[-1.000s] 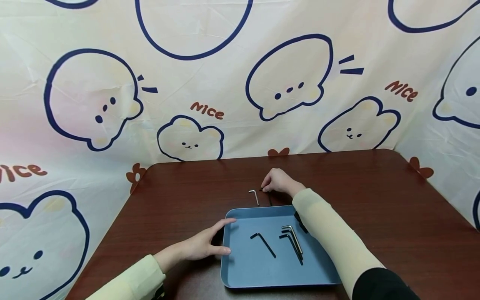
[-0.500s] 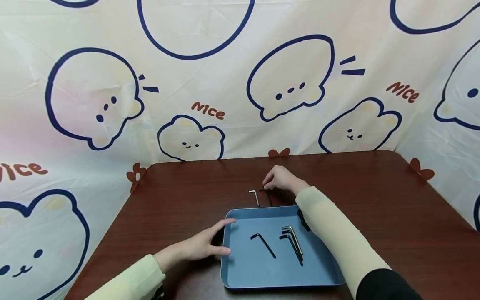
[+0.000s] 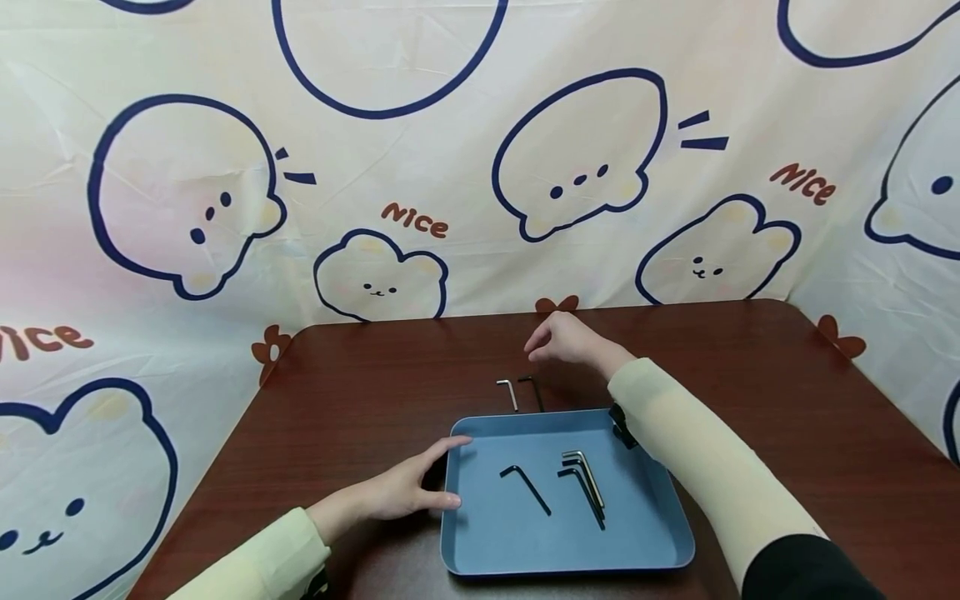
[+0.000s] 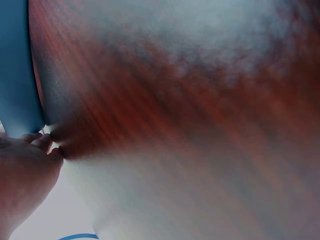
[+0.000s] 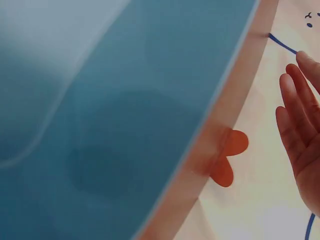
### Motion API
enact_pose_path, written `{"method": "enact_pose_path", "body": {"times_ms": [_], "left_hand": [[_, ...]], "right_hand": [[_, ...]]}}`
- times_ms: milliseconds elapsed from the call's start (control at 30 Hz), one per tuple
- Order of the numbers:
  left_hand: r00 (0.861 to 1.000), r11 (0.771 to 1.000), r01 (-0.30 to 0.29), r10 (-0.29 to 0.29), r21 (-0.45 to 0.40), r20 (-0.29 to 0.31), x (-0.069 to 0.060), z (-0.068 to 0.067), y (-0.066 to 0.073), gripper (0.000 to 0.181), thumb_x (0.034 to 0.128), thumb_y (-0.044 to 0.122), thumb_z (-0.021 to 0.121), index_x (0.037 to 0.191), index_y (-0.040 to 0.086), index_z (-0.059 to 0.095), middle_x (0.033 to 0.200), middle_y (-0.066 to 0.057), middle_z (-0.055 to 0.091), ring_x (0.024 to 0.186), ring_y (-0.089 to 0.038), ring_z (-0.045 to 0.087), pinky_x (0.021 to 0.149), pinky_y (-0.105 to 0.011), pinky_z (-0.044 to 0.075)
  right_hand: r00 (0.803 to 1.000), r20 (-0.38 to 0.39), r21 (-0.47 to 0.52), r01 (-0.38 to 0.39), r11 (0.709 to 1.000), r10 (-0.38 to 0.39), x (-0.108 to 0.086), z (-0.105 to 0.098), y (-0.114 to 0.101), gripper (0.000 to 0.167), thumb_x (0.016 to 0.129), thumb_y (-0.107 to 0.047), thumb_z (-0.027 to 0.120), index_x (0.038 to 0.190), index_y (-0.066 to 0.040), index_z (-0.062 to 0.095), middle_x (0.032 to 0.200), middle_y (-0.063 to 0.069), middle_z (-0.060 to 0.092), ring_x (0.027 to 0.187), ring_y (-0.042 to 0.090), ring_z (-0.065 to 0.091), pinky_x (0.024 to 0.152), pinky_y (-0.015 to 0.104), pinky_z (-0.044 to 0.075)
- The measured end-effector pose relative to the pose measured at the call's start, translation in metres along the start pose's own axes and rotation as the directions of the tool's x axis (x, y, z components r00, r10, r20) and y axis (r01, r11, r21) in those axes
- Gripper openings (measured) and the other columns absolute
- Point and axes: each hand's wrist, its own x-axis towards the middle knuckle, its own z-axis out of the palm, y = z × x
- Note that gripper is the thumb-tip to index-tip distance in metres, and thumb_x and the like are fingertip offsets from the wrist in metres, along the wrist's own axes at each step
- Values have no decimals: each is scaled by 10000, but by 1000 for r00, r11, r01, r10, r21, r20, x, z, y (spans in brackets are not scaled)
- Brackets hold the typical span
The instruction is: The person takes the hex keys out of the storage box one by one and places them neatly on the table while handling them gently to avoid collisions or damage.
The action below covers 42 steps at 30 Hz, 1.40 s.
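Note:
A blue tray (image 3: 495, 546) lies on the table, with one black hex key (image 3: 532, 490) left of its middle and a small cluster of black and silvery hex keys (image 3: 592, 479) to the right. Beyond the far rim, a small silver hex key (image 3: 513, 397) lies beside a black hex key (image 3: 537, 395). My right hand (image 3: 568, 340) hovers past these two with nothing in its fingers; the right wrist view shows its fingers (image 5: 295, 100) relaxed. At the tray's left rim rests my left hand (image 3: 401, 490), thumb and index finger extended and spread.
The dark brown wooden table (image 3: 375, 375) stretches around the tray. A printed cloth (image 3: 465, 167) with cartoon outlines hangs behind the table and along both sides.
My right hand has let go of the black hex key beyond the tray and moved up and away from it. The left hand stays at the tray's left rim.

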Motion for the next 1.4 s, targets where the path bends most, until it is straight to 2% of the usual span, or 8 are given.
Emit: {"method": "enact_pose_path", "body": {"times_ms": [267, 500, 633, 767, 1067, 1200, 1400], "left_hand": [[1000, 1000, 3, -3, -1, -2, 1, 0, -1, 718, 908, 319, 706, 1497, 311, 295, 1519, -145, 304, 1362, -330, 306, 1050, -625, 230], [1000, 1000, -5, 5, 5, -4, 2, -1, 0, 726, 905, 316, 712, 1500, 292, 296, 1508, -138, 320, 1350, -320, 323, 1051, -612, 237], [1000, 1000, -11, 11, 5, -3, 2, -1, 0, 730, 904, 312, 713, 1502, 276, 297, 1508, -137, 319, 1351, -316, 321, 1053, -606, 233], [1000, 1000, -8, 8, 6, -4, 2, -1, -1, 728, 904, 317, 712, 1501, 277, 298, 1510, -137, 316, 1357, -318, 315, 1056, -607, 228], [1000, 1000, -3, 3, 7, -6, 1, -2, 0, 726, 904, 320, 711, 1500, 296, 298, 1507, -122, 325, 1355, -305, 319, 1056, -601, 231], [1000, 1000, -6, 6, 8, -8, 0, -1, 0, 724, 906, 316, 710, 1501, 290, 298, 1503, -126, 331, 1346, -307, 329, 1054, -602, 233], [1000, 1000, -7, 7, 4, -5, 0, 0, 0, 723, 907, 314, 709, 1501, 294, 297, 1508, -132, 322, 1353, -314, 320, 1054, -608, 229]], "right_hand": [[998, 18, -79, 58, 995, -57, -7, -9, -6, 215, 871, -176, 754, 1067, -88, 760, 1065, 19, 699, 973, 205, 591, 759, 345, 501], [994, 45, -88, 103, 991, -99, -18, -12, -11, 234, 865, -208, 763, 1065, -87, 761, 1053, 4, 705, 1004, 200, 599, 790, 361, 510], [992, 58, -83, 119, 989, -115, -25, -13, -18, 209, 860, -211, 768, 1051, -124, 769, 1057, -3, 704, 1030, 204, 595, 808, 366, 514], [988, 71, -84, 145, 986, -140, -30, -13, -24, 197, 850, -224, 778, 1035, -157, 774, 1045, -16, 705, 1020, 194, 596, 794, 351, 517], [967, 118, -96, 239, 966, -228, -47, -13, -29, 238, 858, -231, 770, 1067, -116, 762, 1033, -18, 709, 983, 181, 617, 753, 308, 525], [962, 128, -97, 255, 962, -242, -54, -12, -29, 247, 859, -235, 768, 1073, -112, 759, 1026, -24, 709, 957, 163, 627, 736, 291, 527], [963, 134, -95, 245, 965, -232, -65, -8, -27, 210, 858, -254, 769, 1047, -164, 769, 996, -58, 707, 909, 126, 619, 728, 284, 517]]}}
